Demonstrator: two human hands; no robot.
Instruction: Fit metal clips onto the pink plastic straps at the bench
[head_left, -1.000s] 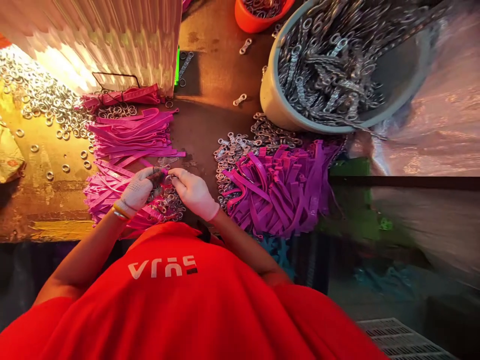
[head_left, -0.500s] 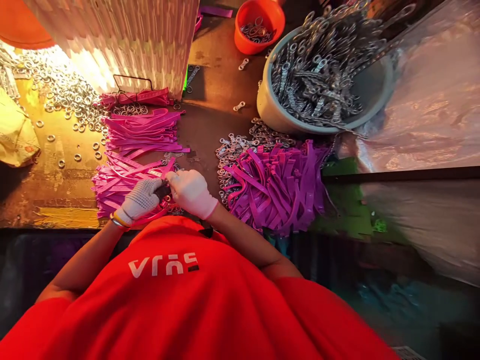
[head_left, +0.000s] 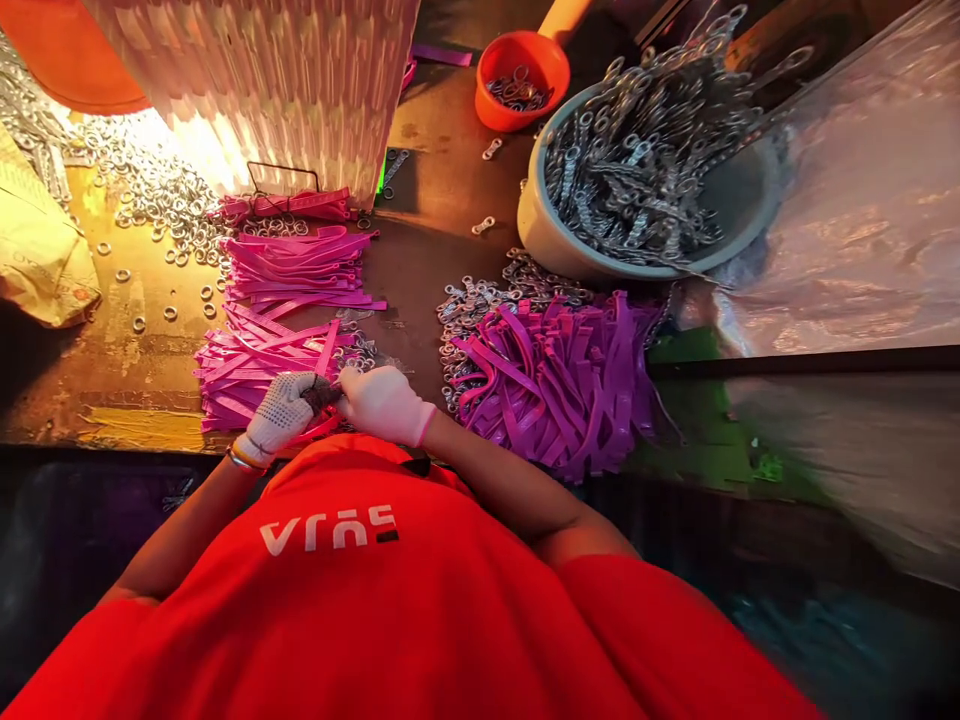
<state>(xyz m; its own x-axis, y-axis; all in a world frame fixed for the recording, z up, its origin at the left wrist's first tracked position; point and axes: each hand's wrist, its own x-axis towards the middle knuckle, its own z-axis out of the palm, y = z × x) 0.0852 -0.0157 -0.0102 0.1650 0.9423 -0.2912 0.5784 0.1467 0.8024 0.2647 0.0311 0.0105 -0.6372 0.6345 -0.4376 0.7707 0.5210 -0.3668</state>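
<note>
My left hand (head_left: 281, 412), in a white glove with dark dots, is closed around a small dark thing (head_left: 322, 393) whose kind I cannot make out. My right hand (head_left: 386, 402), gloved in white, has its fingers pressed together at the other end of that thing; what they pinch is hidden. Both hands meet close to my red shirt, at the near edge of the table. Just beyond them lies a pile of pink straps (head_left: 255, 352), with small metal links (head_left: 356, 348) at its right end.
To the right spreads a heap of purple straps (head_left: 559, 385) over metal links. Behind it a grey bucket (head_left: 555, 235) holds many metal chain-like pieces. An orange cup (head_left: 487, 105) holds rings. Loose rings (head_left: 161, 205) lie left, beside a ribbed translucent panel (head_left: 292, 90).
The view has shifted a little. My hands have drawn slightly nearer my body, and more of the dark thing shows between them. Both hands stay closed.
</note>
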